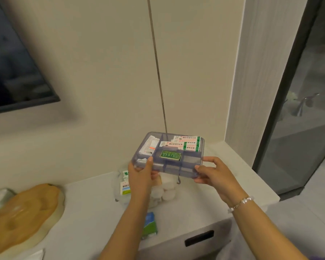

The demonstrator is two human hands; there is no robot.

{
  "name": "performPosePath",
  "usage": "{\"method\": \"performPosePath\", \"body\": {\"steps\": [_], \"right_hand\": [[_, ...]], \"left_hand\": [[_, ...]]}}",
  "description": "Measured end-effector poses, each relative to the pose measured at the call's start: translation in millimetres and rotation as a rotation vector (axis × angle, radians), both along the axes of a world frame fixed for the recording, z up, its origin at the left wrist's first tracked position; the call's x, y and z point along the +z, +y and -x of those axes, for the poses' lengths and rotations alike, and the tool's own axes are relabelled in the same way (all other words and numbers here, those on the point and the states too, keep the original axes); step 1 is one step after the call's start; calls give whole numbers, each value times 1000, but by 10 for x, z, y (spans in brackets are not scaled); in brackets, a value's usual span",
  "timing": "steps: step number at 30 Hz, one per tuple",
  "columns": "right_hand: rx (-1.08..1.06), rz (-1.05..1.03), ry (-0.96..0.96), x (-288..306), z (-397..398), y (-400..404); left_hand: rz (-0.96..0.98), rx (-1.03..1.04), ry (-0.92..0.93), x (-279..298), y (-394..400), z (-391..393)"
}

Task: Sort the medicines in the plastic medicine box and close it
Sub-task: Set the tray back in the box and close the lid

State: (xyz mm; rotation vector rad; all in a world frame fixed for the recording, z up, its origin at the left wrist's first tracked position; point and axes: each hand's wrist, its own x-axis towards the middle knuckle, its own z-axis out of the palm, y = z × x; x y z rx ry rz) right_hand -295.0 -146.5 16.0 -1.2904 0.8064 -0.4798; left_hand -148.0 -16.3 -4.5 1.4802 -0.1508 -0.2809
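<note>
Two hands, left [140, 172] and right [213, 173], each grip clamped on a translucent grey-blue divided medicine tray [188, 167] of white-green boxes [188, 142]

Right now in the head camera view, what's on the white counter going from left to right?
Wooden tray → clear box of medicines → blue-green packet. Above, the left hand and right hand hold the divided tray.

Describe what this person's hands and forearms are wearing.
Both forearms are bare, with no sleeves in view. The right hand has a beaded bracelet at its wrist, pale pearl-like beads with smaller golden ones. The left hand shows no jewellery or glove.
</note>
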Motion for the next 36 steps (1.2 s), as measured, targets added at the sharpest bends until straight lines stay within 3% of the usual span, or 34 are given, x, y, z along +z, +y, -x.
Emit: {"method": "performPosePath", "body": {"steps": [5, 10, 18, 25, 36], "right_hand": [[71, 8, 15, -95, -307, 183], [96, 96, 65, -291, -604, 288], [61, 349, 169, -532, -896, 266], [36, 587, 240, -649, -957, 220], [63, 576, 239, -813, -913, 236]], "left_hand": [[-111, 83, -4, -126, 464, -294], [-340, 184, -196, -273, 817, -485], [-500, 104, -202, -528, 947, -580], [-489, 172, -196, -625, 929, -606], [-329, 181, -61, -700, 890, -597]]}}
